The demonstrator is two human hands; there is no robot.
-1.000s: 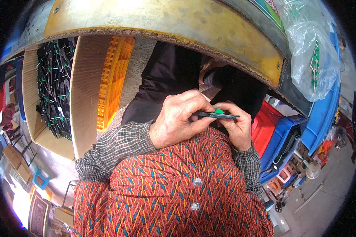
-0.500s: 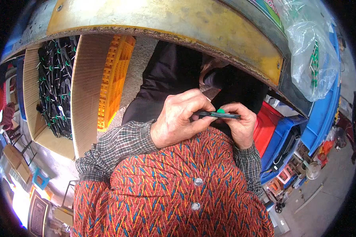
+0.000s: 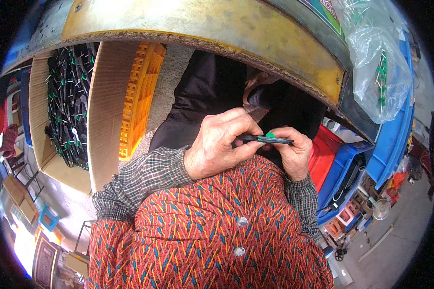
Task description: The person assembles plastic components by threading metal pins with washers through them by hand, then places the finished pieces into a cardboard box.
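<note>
- We pinch a slim black tool with a green knob (image 3: pixel 266 138) between left hand (image 3: pixel 217 147) and right hand (image 3: pixel 291 151), both closed on it, close against our chest.
- A worn yellow table edge (image 3: pixel 202 24) curves above.
- A cardboard box (image 3: pixel 67 103) of black-green parts sits left, beside an orange crate (image 3: pixel 140 96).
- A clear plastic bag (image 3: pixel 378 58) hangs at the table's right corner.

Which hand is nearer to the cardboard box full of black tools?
Left. The left hand is at the picture's middle, on the side of the cardboard box. The right hand lies farther away, beyond the black tool both hands hold.
</note>
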